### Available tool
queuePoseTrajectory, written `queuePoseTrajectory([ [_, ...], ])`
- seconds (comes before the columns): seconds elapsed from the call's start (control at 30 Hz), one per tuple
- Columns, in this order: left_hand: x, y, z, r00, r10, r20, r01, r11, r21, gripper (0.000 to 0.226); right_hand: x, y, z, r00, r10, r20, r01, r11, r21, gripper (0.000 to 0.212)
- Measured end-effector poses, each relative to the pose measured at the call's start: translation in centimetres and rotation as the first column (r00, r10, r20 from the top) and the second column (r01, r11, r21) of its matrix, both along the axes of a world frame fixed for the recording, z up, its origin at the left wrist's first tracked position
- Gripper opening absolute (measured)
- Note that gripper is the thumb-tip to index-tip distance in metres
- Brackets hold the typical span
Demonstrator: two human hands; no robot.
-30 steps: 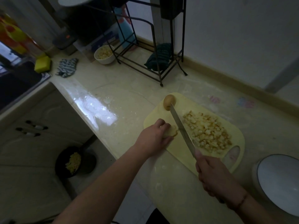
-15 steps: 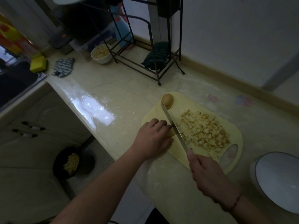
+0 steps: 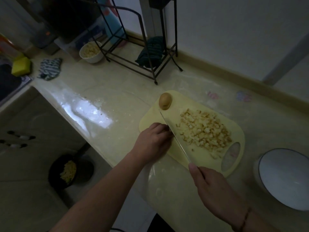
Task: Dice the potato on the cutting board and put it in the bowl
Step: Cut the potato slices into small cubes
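Since the earlier frames, the knife (image 3: 175, 139) blade sits closer against the left hand (image 3: 153, 141), and the potato piece seen beside that hand one second ago is now hidden beneath it.

Left hand: fingers curled downward onto the near left part of the cutting board (image 3: 197, 158), knuckles against the flat of the blade. What lies under the fingers cannot be told.

Right hand (image 3: 212, 190): wrapped around the knife handle at the near edge of the cutting board, blade running diagonally away toward the far left corner.

Whole potato (image 3: 165, 100): unpeeled, at the far left corner of the cutting board, just beyond the blade tip and well apart from both hands.

Diced potato (image 3: 204, 129): a loose heap on the right half of the cutting board, on the far side of the blade from the left hand.

Bowl (image 3: 284, 178): white with a dark rim line, on the tabletop (image 3: 117, 91) to the right of the cutting board, near the right hand.

A second bowl (image 3: 91, 51) holding pale pieces stands at the far left, beside a black wire rack (image 3: 142, 52).
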State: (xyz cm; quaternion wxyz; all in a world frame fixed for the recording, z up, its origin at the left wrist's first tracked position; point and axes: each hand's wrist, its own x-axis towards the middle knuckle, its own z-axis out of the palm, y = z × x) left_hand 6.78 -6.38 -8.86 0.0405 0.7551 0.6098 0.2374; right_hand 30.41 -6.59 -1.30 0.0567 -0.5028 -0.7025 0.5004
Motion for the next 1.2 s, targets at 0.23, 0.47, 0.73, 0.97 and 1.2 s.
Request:
queuePoseTrajectory([
  [0.23,-0.1,0.2,-0.2,0.998,-0.022,0.057,0.022,1.0,-0.004,0.022,-0.5,1.6,-0.5,0.998,0.051,0.023,-0.049,0.997,-0.062,0.058],
  [0.47,0.0,0.1,0.1,0.996,-0.018,0.083,0.015,0.999,0.039,0.015,-1.1,3.8,-0.8,0.999,-0.032,-0.017,0.028,0.983,-0.183,0.056],
  [0.73,0.6,0.3,1.2,0.992,-0.026,0.121,0.022,0.999,0.037,0.019,-0.9,3.1,-0.4,0.989,-0.144,-0.029,0.125,0.929,-0.349,0.058],
  [0.97,0.3,-0.3,0.8,0.998,0.009,0.06,-0.01,1.0,0.01,0.023,-0.6,2.9,-0.5,1.0,0.017,0.017,-0.018,0.998,0.052,0.058],
  [1.2,0.2,-1.0,0.4,0.999,0.027,0.036,-0.027,1.0,-0.004,0.022,-0.8,2.2,-0.3,0.997,0.076,0.003,-0.076,0.995,0.058,0.058],
])
